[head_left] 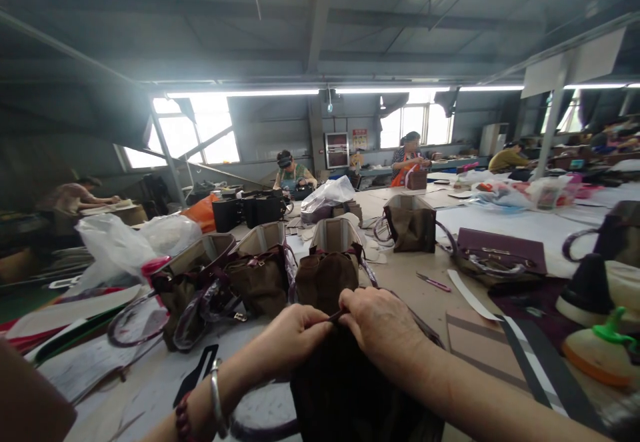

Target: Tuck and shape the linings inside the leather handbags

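Note:
A dark handbag [367, 389] stands right in front of me, its lower part in shadow. My left hand [293, 335] pinches the bag's top edge between thumb and fingers. Close beside it, my right hand [377, 319] grips the same edge, fingertips pressed together. Just beyond my hands is an olive-brown handbag [325, 275] with a pale lining, open at the top. To its left sit a second brown handbag [257, 282] and a third one [183, 295] with plastic-wrapped handles. The inside of the bag I hold is hidden.
Tweezer-like snips [433, 282] lie on the table at right. A green-nozzled glue bottle [600, 349] stands near the right edge, beside dark strips [545, 369]. A purple-flapped handbag [500, 255] lies farther back. Plastic bags [117, 249] are heaped at left. Co-workers sit across the table.

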Demonstrator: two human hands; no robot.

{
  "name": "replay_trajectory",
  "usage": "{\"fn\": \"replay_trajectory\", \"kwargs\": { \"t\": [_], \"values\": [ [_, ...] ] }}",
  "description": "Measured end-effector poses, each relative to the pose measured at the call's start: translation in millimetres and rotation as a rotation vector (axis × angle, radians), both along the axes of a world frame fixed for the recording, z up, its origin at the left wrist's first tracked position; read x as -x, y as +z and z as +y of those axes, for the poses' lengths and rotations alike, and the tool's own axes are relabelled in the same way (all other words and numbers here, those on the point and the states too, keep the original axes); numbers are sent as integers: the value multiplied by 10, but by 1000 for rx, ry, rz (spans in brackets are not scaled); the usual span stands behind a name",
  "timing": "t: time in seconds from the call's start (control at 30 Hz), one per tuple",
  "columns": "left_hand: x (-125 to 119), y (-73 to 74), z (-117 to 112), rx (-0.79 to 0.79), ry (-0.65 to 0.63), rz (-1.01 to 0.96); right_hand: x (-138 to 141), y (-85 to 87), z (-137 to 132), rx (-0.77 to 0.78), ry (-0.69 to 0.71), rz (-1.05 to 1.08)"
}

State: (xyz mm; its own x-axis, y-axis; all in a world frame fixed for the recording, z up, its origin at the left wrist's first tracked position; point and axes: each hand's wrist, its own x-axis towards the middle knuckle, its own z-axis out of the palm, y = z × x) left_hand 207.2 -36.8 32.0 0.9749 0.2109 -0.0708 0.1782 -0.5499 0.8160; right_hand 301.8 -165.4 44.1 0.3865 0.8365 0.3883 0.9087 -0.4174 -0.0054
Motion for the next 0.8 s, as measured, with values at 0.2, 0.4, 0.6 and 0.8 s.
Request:
{"fn": "replay_trajectory", "kwargs": {
  "t": [0.2,0.4,0.6,0.8],
  "values": [
    [6,-82,-8,169,50,-3,-57,0,-142,-36,-21,-31],
    [7,-110,-12,174,36,-2,-134,7,-154,12,-36,-20],
    [5,-150,-5,170,42,6,-155,-13,-129,18,-39,-31],
    [18,-163,-8,187,45,2,-174,13,-112,18,-44,-10]
  ]
}}
